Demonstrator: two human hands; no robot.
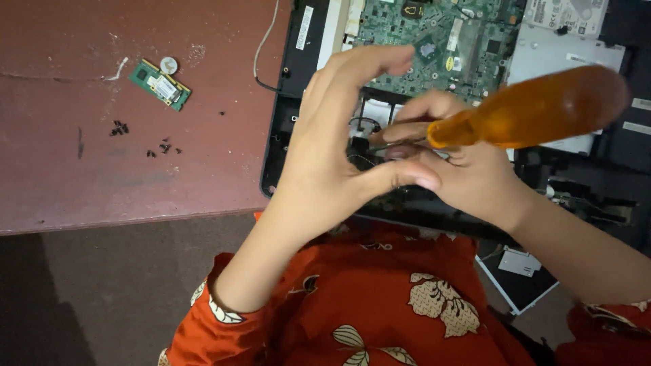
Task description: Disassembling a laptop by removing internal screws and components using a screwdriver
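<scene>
So the screwdriver with the chunky translucent orange handle is the main thing here. It's lying nearly level across the right half of the view, the long axis running right to left with a slight downward tilt. The fat butt end points to the upper right, and the thin metal shaft points left, toward the middle of the opened laptop. The tip itself is tucked behind the fingers, so I can't see exactly what it's sitting on.

The right hand is wrapped around the narrow front end of the handle, fingers curled around it near where the shaft starts, so it's closed and gripping the tool. The left hand isn't holding anything I can make out. It's arched over the same spot with the fingers bent up and the thumb stretched to the right, touching the right hand's fingers near the shaft.

Both hands hover over the lower edge of the laptop's black base, just below the exposed green motherboard. A silver hard drive sits in the top right corner.

Off to the left on the reddish-brown table, well apart from the hands, there's a small green memory stick with a coin cell battery just beside it, plus a scatter of tiny black screws. The person wears orange floral sleeves.
</scene>
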